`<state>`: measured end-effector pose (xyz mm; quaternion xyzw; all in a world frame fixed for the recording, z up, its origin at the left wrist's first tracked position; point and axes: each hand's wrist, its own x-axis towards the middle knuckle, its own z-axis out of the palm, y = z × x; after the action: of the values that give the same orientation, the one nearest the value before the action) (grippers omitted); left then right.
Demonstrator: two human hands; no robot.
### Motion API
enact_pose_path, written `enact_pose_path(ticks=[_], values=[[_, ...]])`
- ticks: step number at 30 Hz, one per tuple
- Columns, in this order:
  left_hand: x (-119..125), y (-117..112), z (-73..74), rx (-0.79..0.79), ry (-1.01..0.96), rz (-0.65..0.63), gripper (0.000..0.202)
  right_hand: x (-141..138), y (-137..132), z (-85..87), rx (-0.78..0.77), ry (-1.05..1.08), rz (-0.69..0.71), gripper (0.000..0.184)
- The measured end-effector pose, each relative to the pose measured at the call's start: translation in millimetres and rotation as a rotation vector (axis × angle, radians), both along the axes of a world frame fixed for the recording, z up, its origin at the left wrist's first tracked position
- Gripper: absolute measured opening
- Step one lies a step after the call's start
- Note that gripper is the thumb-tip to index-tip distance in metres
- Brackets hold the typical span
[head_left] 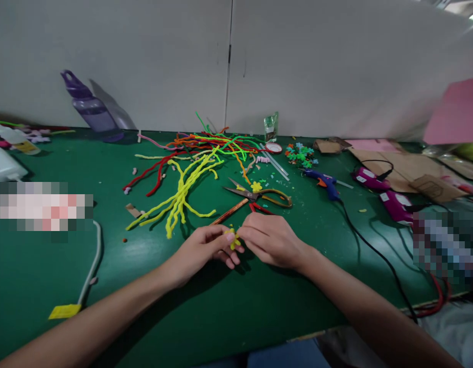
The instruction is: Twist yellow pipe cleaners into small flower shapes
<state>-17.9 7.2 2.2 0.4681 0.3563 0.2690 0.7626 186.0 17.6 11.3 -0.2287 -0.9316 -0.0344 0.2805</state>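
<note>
Near the front middle of the table, my left hand (211,246) pinches a small yellow pipe-cleaner flower (234,240) between thumb and fingers. My right hand (273,237) is closed, its thumb and fingertips at the flower's right edge. Just beyond the hands lie scissors (275,196) with yellowish handles and a thin brown stick (231,212). Another yellow flower (256,187) rests by the scissor blades. Red handles (262,208) poke out behind my right hand. Yellow pipe cleaners (185,191) lie in a loose bundle to the left.
Mixed pipe cleaners (217,143) pile up near the wall. Green and blue flowers (301,155) sit beside a blue glue gun (324,183), whose black cord runs to the front edge. A purple bottle (93,112) stands back left; cardboard (397,166) lies right. A white cable (93,266) crosses the left side.
</note>
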Motion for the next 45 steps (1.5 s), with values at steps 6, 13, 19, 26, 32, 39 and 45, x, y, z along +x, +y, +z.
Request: enact_pose_path(ticks=[6,13,19,26,32,39,45], values=[[1,1,-1.4,0.016,-0.001,0.104,0.023,3,1,-6.2,-0.151,0.095,-0.070,0.014],[1,0,-1.8,0.042,0.044,0.082,0.025,-3,-3,-8.3,-0.094,-0.041,-0.063,0.023],[0,0,-2.8,0.085,0.070,0.038,0.026,-1,-2,-3.5,0.085,-0.133,0.009,0.029],[2,-2,1.0,0.085,0.019,0.104,0.034,4,2,-5.8,-0.049,0.010,-0.043,0.022],[-4,-7,0.1,0.539,0.247,0.235,0.029,6,5,-10.7,-0.170,0.116,-0.044,0.017],[-9,-10,-2.5,0.890,0.502,0.326,0.028,3,1,-10.6,-0.216,0.182,-0.033,0.012],[-10,-9,0.9,0.989,0.536,0.341,0.022,1,-3,-11.4,-0.186,0.243,-0.067,0.009]])
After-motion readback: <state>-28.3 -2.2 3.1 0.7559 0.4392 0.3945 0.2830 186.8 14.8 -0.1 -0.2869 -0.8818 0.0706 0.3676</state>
